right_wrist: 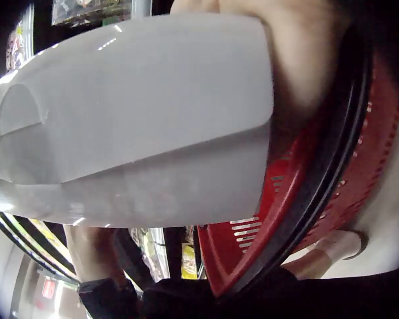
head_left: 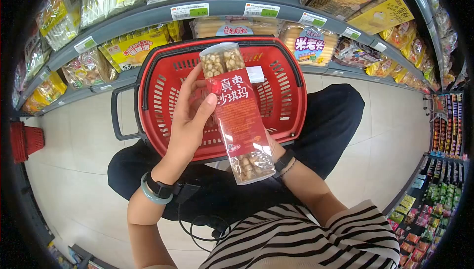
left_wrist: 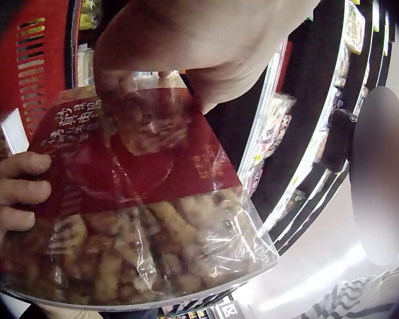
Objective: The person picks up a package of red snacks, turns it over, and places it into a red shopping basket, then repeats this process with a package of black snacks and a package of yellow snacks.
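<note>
A long clear pack of sachima (head_left: 242, 116) with a red printed label is tilted over the shopping basket (head_left: 148, 116). My left hand (head_left: 190, 106) grips its left side, thumb on the label and the other fingers along the edge and behind. From behind the lower right side, my right hand (head_left: 274, 149) holds the pack, mostly hidden by it in the head view. Curled right fingers (left_wrist: 21, 189) show at the pack's edge in the left wrist view. The pack's white tray underside (right_wrist: 139, 106) fills much of the right wrist view.
The red basket stands at my bent legs, its black handle (head_left: 117, 116) out to the left and a white tag (head_left: 255, 75) inside. Ahead, shelves (head_left: 232, 7) carry packaged snacks. More racks (head_left: 419, 209) stand to the right, and stacked red baskets (head_left: 27, 140) to the left.
</note>
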Demonstrator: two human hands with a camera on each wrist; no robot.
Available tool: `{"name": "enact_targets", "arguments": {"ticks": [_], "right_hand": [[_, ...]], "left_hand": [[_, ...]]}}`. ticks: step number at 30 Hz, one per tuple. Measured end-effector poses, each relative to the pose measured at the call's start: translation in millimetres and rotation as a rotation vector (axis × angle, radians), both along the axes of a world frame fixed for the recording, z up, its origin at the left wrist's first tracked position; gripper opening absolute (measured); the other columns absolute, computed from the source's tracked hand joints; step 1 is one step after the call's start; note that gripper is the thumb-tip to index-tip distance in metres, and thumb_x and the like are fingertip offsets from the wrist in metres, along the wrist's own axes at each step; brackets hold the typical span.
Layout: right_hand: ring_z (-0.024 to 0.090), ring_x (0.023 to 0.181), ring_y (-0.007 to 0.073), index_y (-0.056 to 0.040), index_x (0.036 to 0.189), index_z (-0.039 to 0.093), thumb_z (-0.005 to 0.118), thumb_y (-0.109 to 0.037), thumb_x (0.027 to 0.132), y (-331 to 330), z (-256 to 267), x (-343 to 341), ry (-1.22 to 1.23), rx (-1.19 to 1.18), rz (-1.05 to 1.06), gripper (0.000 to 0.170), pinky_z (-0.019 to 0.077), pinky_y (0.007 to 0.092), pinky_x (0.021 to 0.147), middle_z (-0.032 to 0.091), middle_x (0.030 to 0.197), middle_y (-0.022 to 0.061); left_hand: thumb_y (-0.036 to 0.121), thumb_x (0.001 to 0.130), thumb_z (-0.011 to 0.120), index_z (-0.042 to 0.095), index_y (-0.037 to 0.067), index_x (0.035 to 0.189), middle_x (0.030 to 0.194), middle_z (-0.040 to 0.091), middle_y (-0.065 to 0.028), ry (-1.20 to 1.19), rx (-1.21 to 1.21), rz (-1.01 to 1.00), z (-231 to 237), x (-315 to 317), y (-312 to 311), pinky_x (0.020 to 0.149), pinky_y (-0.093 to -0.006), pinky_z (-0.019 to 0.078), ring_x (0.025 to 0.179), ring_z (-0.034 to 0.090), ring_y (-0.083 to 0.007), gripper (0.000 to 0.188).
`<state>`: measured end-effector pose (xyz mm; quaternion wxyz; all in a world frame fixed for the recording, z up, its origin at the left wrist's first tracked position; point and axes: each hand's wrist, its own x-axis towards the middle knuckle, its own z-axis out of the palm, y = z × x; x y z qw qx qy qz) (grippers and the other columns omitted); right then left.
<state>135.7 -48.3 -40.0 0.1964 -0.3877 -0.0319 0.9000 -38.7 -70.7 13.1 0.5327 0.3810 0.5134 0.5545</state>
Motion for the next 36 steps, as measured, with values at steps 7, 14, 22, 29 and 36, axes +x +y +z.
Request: {"name": "enact_targets", "arguments": {"ticks": [7,14,22,29,36], "right_hand": [[0.051,0.121,0.0267,-0.0104,0.141,0.037,0.034,-0.061,0.093,-6.8,-69.1,14.4,0.612,-0.009,-0.017,0.070,0.0433,0.0455,0.101,0.047,0.137,0.0141],[0.052,0.120,0.0258,-0.0116,0.140,0.038,0.033,-0.061,0.094,-9.7,3.4,6.5,-0.038,0.205,0.108,0.068,0.0443,0.0449,0.100,0.048,0.136,0.0132],[0.056,0.115,0.0241,-0.0102,0.136,0.043,0.043,-0.054,0.094,-2.4,-36.8,14.1,0.178,0.097,-0.131,0.060,0.0461,0.0437,0.098,0.052,0.132,0.0112],[0.034,0.134,0.0213,-0.0055,0.146,0.027,0.044,-0.042,0.097,21.5,39.1,21.4,-0.300,0.767,-0.053,0.063,0.0285,0.0345,0.109,0.036,0.145,0.0118],[0.033,0.130,0.0212,0.0001,0.144,0.031,0.044,-0.020,0.086,8.5,82.1,14.2,-0.232,1.080,0.007,0.063,0.0206,0.0305,0.110,0.034,0.140,0.0116]], "left_hand": [[0.019,0.089,0.064,0.030,0.009,0.144,0.125,0.042,-0.0085,-0.058,0.071,-0.015,-4.1,0.4,-3.9,0.078,-0.0245,0.0466,0.089,0.055,-0.0097,0.066],[0.018,0.086,0.067,0.030,0.006,0.143,0.123,0.044,-0.0091,-0.097,0.135,-0.041,-4.6,2.1,-7.4,0.077,-0.0240,0.0469,0.087,0.054,-0.0094,0.069],[0.033,0.090,0.061,0.024,0.003,0.145,0.135,0.042,-0.0134,0.003,-0.007,-0.101,1.3,-12.4,-4.4,0.105,-0.0363,0.0314,0.123,0.042,-0.0197,0.073],[0.032,0.090,0.062,0.026,0.000,0.141,0.131,0.047,-0.0139,-0.389,-0.320,0.135,-3.4,-14.4,1.9,0.095,-0.0325,0.0447,0.118,0.050,-0.0201,0.070],[0.050,0.095,0.043,0.048,0.005,0.127,0.116,0.063,-0.0114,-0.675,-0.339,0.011,-11.0,-30.4,6.5,0.087,-0.0370,0.0540,0.103,0.064,-0.0209,0.055]]}}
